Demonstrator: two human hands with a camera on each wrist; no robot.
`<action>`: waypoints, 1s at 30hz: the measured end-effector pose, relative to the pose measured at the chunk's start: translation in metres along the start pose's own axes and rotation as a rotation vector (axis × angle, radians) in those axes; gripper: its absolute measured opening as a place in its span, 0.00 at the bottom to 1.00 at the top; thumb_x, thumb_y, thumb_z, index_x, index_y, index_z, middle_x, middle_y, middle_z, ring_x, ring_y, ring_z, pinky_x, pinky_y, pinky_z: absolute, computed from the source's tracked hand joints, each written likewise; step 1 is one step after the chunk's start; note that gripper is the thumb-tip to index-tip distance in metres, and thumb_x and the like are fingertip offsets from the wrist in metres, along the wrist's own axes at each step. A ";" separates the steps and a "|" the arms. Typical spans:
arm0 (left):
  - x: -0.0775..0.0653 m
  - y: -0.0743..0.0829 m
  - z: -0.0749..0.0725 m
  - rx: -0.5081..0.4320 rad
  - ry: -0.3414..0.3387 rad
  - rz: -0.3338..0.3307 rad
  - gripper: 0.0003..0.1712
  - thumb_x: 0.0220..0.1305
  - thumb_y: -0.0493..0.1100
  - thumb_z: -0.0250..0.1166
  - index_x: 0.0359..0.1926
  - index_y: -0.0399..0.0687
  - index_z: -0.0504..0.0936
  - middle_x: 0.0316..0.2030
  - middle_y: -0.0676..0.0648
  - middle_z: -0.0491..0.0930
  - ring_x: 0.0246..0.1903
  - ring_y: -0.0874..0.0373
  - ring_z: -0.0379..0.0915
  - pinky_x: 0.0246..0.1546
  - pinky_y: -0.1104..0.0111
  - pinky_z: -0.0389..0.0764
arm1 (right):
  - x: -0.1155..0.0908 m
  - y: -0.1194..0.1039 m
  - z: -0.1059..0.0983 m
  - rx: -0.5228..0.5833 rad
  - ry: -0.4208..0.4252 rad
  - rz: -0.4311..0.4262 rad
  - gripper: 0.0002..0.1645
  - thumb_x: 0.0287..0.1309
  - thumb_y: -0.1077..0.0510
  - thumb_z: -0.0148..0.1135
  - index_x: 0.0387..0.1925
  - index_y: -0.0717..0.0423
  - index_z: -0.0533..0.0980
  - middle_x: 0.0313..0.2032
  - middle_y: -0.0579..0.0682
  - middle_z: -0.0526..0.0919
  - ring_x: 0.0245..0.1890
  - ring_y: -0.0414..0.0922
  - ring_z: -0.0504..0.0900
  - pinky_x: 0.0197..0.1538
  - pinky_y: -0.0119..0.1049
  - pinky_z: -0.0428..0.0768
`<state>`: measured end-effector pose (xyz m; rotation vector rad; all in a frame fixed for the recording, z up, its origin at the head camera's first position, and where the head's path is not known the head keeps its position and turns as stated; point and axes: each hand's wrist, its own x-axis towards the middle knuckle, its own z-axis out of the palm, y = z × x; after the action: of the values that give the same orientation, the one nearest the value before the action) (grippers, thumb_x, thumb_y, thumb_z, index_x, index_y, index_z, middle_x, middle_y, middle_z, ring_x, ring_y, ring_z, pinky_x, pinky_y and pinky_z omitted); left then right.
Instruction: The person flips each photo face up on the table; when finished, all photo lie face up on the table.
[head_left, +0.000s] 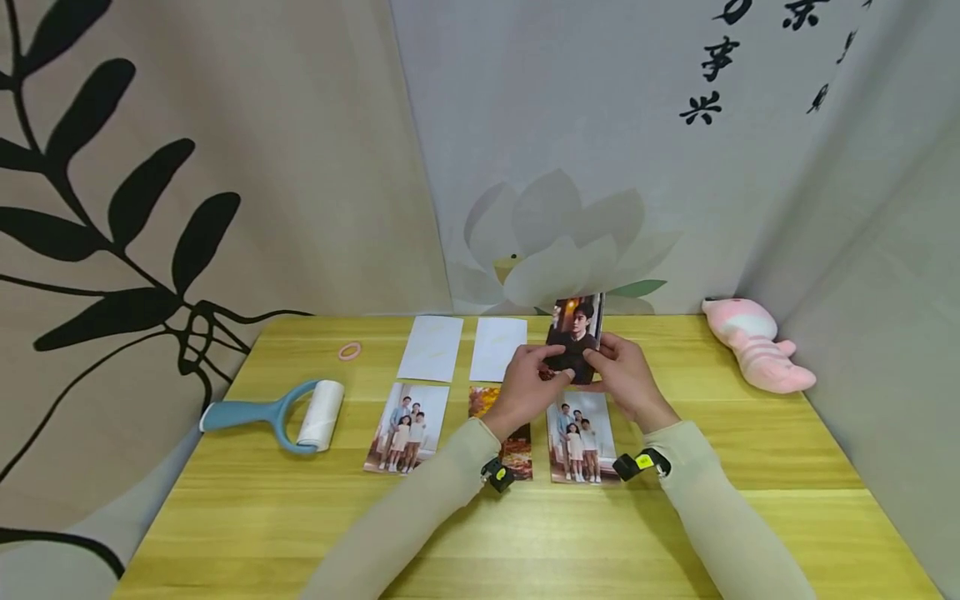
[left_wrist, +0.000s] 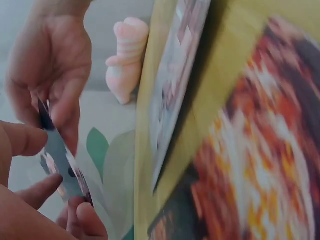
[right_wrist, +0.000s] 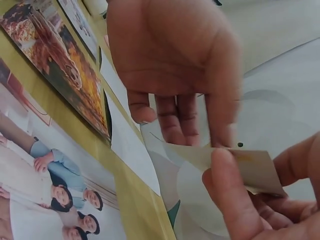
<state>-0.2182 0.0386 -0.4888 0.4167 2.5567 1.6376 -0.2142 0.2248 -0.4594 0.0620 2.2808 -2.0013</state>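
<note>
Left hand, right hand: grip pinching portrait from opposite sides, probably for steadiness; family photo at portrait's six o'clock.

Black brush-style Chinese characters stand on the pale cloth backdrop, well above and beyond the right hand. In one vertical column, the character 事 can be read, with the character 兴 just beneath it; a third character over them is cut by the view's top edge (only its lower strokes show, too few to name it surely). Farther to that hand's right, another cropped character and some slanted black marks are unreadable.
</note>
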 end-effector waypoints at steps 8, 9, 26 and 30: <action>0.004 -0.009 -0.007 -0.103 0.019 -0.076 0.30 0.71 0.45 0.70 0.72 0.54 0.75 0.66 0.41 0.73 0.60 0.46 0.76 0.54 0.55 0.84 | -0.008 -0.004 -0.005 0.003 0.011 -0.007 0.29 0.80 0.59 0.51 0.75 0.69 0.65 0.64 0.75 0.75 0.52 0.51 0.88 0.42 0.44 0.91; 0.005 -0.010 -0.007 -0.142 0.012 -0.085 0.30 0.71 0.43 0.70 0.72 0.53 0.74 0.65 0.41 0.75 0.59 0.47 0.77 0.52 0.57 0.85 | -0.009 -0.004 -0.006 0.001 0.011 -0.006 0.29 0.80 0.60 0.52 0.75 0.69 0.65 0.64 0.75 0.75 0.52 0.51 0.88 0.42 0.44 0.91; 0.022 -0.022 -0.010 -0.647 -0.006 -0.230 0.26 0.75 0.29 0.61 0.71 0.44 0.73 0.45 0.45 0.73 0.34 0.57 0.80 0.45 0.57 0.91 | 0.008 0.015 -0.020 0.009 0.138 0.058 0.31 0.73 0.54 0.68 0.70 0.61 0.72 0.42 0.48 0.81 0.35 0.39 0.86 0.39 0.42 0.91; 0.027 -0.024 -0.008 -0.668 -0.007 -0.244 0.25 0.75 0.29 0.60 0.69 0.44 0.75 0.43 0.46 0.74 0.35 0.57 0.80 0.47 0.59 0.90 | 0.013 0.022 -0.024 0.026 0.158 0.058 0.31 0.73 0.56 0.66 0.71 0.63 0.72 0.42 0.45 0.80 0.35 0.37 0.85 0.38 0.39 0.91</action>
<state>-0.2508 0.0289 -0.5050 0.0490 1.7921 2.2107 -0.2264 0.2508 -0.4793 0.2962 2.3149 -2.0651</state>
